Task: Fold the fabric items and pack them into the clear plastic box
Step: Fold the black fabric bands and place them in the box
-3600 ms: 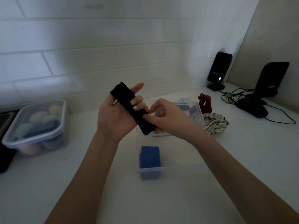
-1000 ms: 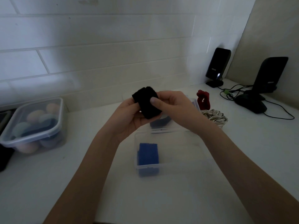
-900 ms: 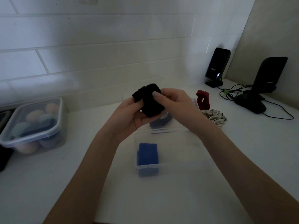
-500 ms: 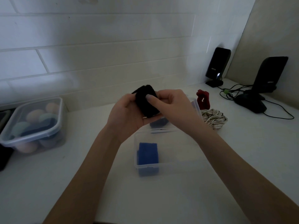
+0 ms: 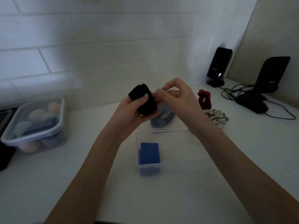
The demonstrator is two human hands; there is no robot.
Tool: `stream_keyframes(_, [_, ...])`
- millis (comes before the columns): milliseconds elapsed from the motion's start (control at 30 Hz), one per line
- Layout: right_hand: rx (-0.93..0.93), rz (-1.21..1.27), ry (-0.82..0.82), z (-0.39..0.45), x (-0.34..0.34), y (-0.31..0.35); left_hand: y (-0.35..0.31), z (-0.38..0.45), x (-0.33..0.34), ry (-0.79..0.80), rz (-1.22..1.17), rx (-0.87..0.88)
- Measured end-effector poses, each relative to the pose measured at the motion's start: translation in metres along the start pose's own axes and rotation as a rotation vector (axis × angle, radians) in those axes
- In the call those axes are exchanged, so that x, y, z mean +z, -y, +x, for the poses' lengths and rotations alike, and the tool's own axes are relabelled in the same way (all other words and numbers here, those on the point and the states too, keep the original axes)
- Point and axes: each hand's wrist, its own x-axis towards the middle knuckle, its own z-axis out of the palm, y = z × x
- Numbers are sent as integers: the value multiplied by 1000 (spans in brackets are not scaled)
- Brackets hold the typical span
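Folded black cloth (image 5: 144, 100) sat at frame centre, gripped in the left hand (image 5: 129, 113), thumb across its front and fingers behind. Right hand (image 5: 176, 97) was just beside the cloth's right edge with fingers curled; whether it touched or pinched the cloth couldn't be told. Both hands were raised above the clear box (image 5: 137, 152), which lay lower centre with a blue cloth (image 5: 149, 153) at its left end and bare floor to the right. Red cloth (image 5: 204, 99) and striped cloth (image 5: 216, 117) lay at the right.

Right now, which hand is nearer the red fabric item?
Right. The right hand is left of the red fabric item; the left hand, farther left, grips black fabric.
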Motion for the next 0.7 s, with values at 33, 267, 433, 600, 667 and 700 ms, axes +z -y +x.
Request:
stream_keyframes(33, [-39,-18,14,1,-2,1,-1,-1,0,3,-12,5])
stream_keyframes(267, [-154,-251,329,0,-8,6,7,-6,8,152,236,53])
stream_keyframes(433, [-205,-280,281,2,-9,6,7,-7,9,174,305,42])
stream_keyframes(600, [-119,-150,221,0,-2,2,10,-7,11,165,296,28])
stream_keyframes(667, [-87,-149,243,-2,0,3,9,-8,12,186,291,-4])
stream_keyframes(700, [-77,-147,269,-2,-1,3,9,-9,12,188,295,-14])
